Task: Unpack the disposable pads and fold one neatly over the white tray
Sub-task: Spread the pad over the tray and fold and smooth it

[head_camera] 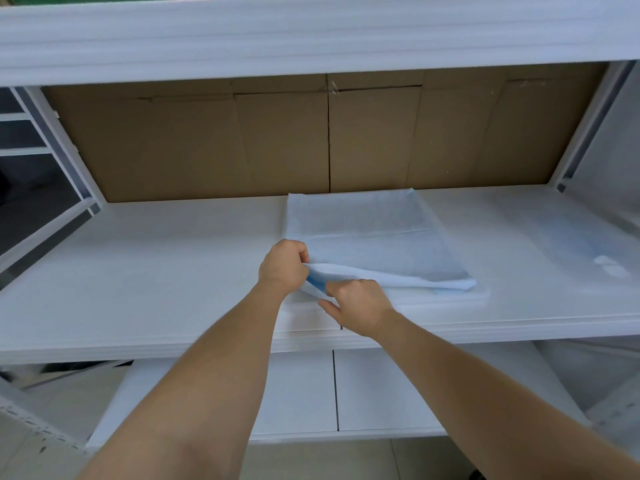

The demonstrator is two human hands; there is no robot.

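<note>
A pale blue disposable pad point(370, 233) lies spread flat on the white shelf, covering a low white tray whose front rim point(446, 295) shows under the pad's near edge. My left hand point(284, 263) pinches the pad's near left corner and lifts it a little. Just below it, my right hand point(356, 304) has its fingers curled under the same raised edge, where a darker blue layer shows. A clear plastic package with more blue pads point(585, 251) lies to the right on the shelf.
The white shelf point(156, 271) runs wide, with brown cardboard point(277, 140) as its back wall. Another white shelf point(311, 32) hangs overhead and a lower one point(381, 393) sits beneath. Metal uprights point(59, 147) frame the sides.
</note>
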